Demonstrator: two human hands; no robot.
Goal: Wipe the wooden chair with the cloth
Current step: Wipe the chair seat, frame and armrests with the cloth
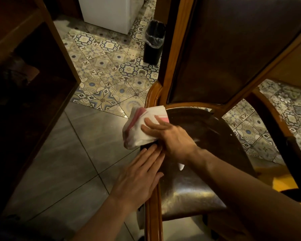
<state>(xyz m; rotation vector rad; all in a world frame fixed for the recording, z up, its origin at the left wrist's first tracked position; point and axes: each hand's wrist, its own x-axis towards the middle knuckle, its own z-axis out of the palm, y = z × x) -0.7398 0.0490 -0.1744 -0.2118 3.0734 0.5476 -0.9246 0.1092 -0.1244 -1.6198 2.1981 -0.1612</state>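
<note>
The wooden chair fills the right half of the view, with a dark leather seat and a tall leather back in a wooden frame. A white cloth with pink stripes lies folded over the seat's left wooden rail near the back post. My right hand presses flat on the cloth, fingers stretched over it. My left hand rests flat on the same rail just in front of the cloth, fingers together and holding nothing.
A black waste bin with a liner stands on the patterned tile floor behind the chair. A white cabinet is at the back. Dark wooden shelving lines the left. Another wooden chair's frame shows at right.
</note>
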